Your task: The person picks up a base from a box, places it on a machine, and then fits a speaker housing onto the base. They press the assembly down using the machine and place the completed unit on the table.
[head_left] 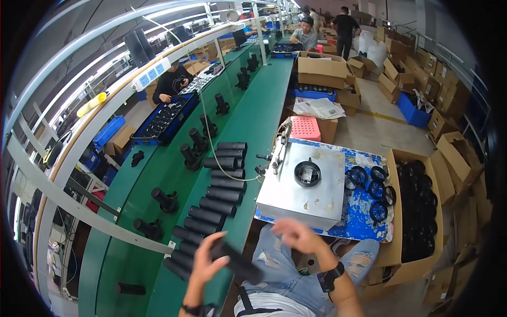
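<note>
My left hand (210, 260) is closed round a black tube (240, 264), which tilts over my lap and looks slightly blurred. Above my knees my right hand (300, 235) holds nothing; its fingers are apart, bent and a little smeared by motion. Beside my left hand, a row of black tubes (212, 215) lies on the near strip of the green bench. In front of my right hand stands a metal box fixture (280, 203), with a black ring-shaped part (307, 173) on its top.
Several black ring parts (376, 190) lie on the worn blue table (351, 214). At its right stands a carton (393, 253) full of black parts. Upright black tube assemblies (165, 201) stand along the green conveyor (232, 127). A thin hose (210, 142) crosses the bench. People work farther off.
</note>
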A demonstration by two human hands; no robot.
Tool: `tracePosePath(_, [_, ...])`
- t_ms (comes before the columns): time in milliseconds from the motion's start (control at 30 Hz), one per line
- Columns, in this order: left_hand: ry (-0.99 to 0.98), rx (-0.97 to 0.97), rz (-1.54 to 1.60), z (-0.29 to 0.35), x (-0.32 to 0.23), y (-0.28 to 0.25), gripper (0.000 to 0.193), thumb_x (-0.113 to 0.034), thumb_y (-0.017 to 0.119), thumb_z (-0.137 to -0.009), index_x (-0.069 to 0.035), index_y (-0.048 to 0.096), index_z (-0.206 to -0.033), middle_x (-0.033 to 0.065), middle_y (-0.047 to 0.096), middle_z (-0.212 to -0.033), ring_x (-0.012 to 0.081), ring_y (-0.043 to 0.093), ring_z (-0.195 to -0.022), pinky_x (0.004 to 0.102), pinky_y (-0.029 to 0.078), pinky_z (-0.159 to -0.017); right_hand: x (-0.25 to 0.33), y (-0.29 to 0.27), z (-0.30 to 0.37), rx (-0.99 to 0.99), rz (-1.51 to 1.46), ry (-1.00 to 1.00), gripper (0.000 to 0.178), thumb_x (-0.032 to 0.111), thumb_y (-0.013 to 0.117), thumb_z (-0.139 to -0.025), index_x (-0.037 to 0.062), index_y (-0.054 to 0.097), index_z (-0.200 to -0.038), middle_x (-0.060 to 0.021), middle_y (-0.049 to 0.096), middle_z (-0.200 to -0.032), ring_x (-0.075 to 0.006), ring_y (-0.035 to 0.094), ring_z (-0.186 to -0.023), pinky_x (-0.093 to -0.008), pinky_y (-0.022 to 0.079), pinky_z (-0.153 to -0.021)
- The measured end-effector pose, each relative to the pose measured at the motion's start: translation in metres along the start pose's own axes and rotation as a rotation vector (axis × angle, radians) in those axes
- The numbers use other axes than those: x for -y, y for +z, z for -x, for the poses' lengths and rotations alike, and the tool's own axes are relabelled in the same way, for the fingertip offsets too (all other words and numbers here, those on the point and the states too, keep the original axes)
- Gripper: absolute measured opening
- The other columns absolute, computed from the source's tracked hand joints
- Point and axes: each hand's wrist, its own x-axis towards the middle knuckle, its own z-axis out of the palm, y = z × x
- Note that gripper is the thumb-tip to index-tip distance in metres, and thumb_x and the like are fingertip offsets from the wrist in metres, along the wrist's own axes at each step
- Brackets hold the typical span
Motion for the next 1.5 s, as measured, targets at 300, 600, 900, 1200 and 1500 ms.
tracePosePath(300, [0.129,0.503,0.335,-0.104,-0.009,0.165,0.07,-0.028,0.066,-0.088,-0.006,0.031,-0.144,0.0133,0.054,-0.122,0.0224,0.056,-0.105,0.0359,0.047,-0.089,0.011,-0.011,0.045,-0.791,-0.65,-0.348,0.066,0.045,0.069,-0.081,0.0025,0.043,-0.124,-0.0141,0.06,-0.092,-0.0217,0.06,-0.086,-0.0326,0.049,-0.08])
tracePosePath(600, [-0.026,0.644,0.679,-0.066,0.015,0.205,0.057,-0.039,0.057,-0.092,0.0,0.044,-0.131,0.0137,0.061,-0.102,0.0185,0.061,-0.085,0.0279,0.05,-0.073,0.031,-0.015,0.059,-0.704,-0.582,-0.49,0.065,0.04,0.07,-0.082,0.0031,0.042,-0.127,-0.0152,0.057,-0.104,-0.0258,0.056,-0.099,-0.037,0.046,-0.089])
tracePosePath(900, [-0.507,0.966,1.256,-0.07,0.017,0.188,0.051,-0.04,0.046,-0.098,-0.002,0.04,-0.132,0.0083,0.06,-0.085,0.0118,0.06,-0.073,0.0237,0.048,-0.061,0.032,-0.032,0.067,-0.523,-0.707,-0.668,0.062,0.044,0.071,-0.083,0.0104,0.039,-0.124,-0.0068,0.05,-0.106,-0.0233,0.05,-0.102,-0.0404,0.039,-0.1])
tracePosePath(1200, [-0.074,0.514,0.706,-0.064,0.006,0.194,0.061,-0.016,0.076,-0.079,-0.004,0.044,-0.13,0.0094,0.054,-0.118,0.0172,0.052,-0.11,0.0306,0.038,-0.1,0.029,-0.026,0.065,-0.727,-0.628,-0.578,0.056,0.043,0.067,-0.086,0.0094,0.041,-0.123,-0.0076,0.05,-0.106,-0.023,0.049,-0.102,-0.0384,0.041,-0.096])
tracePosePath(1500, [-0.408,0.79,0.912,-0.077,0.01,0.185,0.052,-0.033,0.061,-0.089,0.0,0.046,-0.127,0.0105,0.058,-0.11,0.0132,0.06,-0.089,0.0247,0.051,-0.066,0.031,-0.035,0.065,-0.546,-0.635,-0.68,0.065,0.037,0.076,-0.077,0.0103,0.038,-0.123,-0.0057,0.048,-0.102,-0.021,0.049,-0.097,-0.0388,0.039,-0.096])
